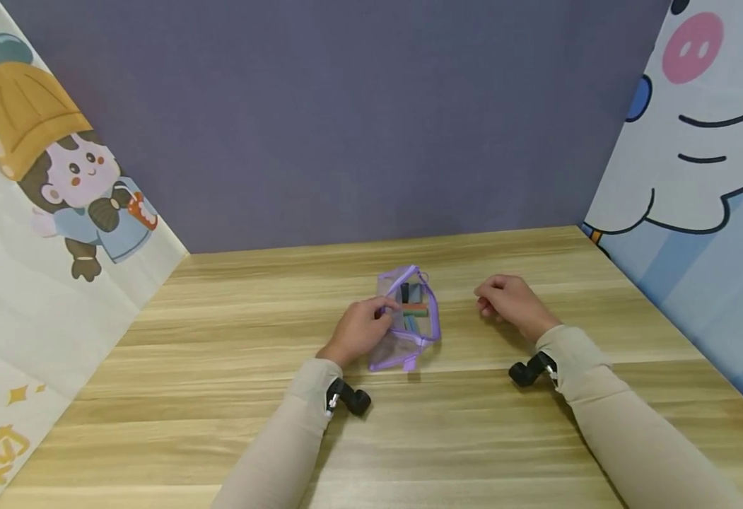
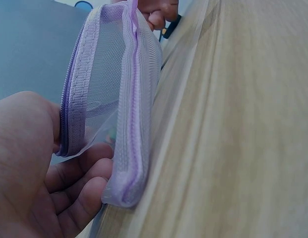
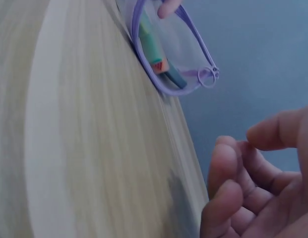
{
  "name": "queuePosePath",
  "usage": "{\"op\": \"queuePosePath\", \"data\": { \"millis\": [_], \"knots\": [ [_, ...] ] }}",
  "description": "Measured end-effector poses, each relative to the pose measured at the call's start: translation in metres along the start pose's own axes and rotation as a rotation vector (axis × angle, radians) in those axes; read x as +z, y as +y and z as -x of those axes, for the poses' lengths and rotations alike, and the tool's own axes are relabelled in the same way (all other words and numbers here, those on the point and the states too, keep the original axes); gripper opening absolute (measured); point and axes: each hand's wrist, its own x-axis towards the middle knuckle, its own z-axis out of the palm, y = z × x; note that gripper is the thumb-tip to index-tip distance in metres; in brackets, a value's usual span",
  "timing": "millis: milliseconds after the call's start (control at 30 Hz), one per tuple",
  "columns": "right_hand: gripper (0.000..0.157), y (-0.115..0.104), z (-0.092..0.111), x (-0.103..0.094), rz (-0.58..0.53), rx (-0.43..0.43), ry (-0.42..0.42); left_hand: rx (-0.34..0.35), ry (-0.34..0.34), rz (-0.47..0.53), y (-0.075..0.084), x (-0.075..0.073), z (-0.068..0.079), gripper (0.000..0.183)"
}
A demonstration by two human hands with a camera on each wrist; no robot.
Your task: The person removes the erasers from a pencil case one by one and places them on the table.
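Observation:
A purple-trimmed mesh zip pouch (image 1: 436, 322) lies on the wooden table with its zip undone and its mouth facing right. My left hand (image 1: 358, 329) pinches the upper edge of the mouth between thumb and forefinger, lifting it; in the left wrist view the other fingers (image 2: 92, 196) curl beside the lower edge. Through the opening show a green highlighter-like stick (image 3: 151, 47), an orange piece (image 3: 162, 66), a black piece (image 1: 405, 293) and blue sticks (image 1: 412, 324). To the right of the pouch, my right hand (image 1: 512, 304) hovers with fingers loosely curled and nothing visible in them.
The wood-grain table (image 1: 250, 318) runs back to a grey-blue panel (image 1: 346, 127). Cartoon-printed sheets stand at the left (image 1: 91, 297) and right (image 1: 676, 261). A ring-shaped zip pull (image 3: 207, 78) hangs at the pouch's far corner. Black cameras sit on both wrists.

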Motion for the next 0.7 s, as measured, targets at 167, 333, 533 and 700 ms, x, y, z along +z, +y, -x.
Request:
{"op": "queuePosePath", "data": {
  "millis": [167,333,533,700],
  "knots": [
    [0.032,-0.004,0.0,0.009,0.018,-0.034,-0.071,-0.003,-0.001,-0.006,0.0,0.001,-0.001,0.027],
    [0.03,-0.006,-0.003,0.019,0.05,-0.055,-0.141,0.001,0.001,-0.008,-0.001,0.001,-0.001,0.026],
    [0.026,-0.013,-0.003,0.03,0.059,-0.069,-0.186,-0.008,-0.007,-0.001,0.0,0.001,-0.001,0.027],
    [0.024,-0.018,-0.006,0.039,0.069,-0.089,-0.217,-0.007,-0.006,-0.008,0.001,0.0,-0.001,0.027]
  ]
}}
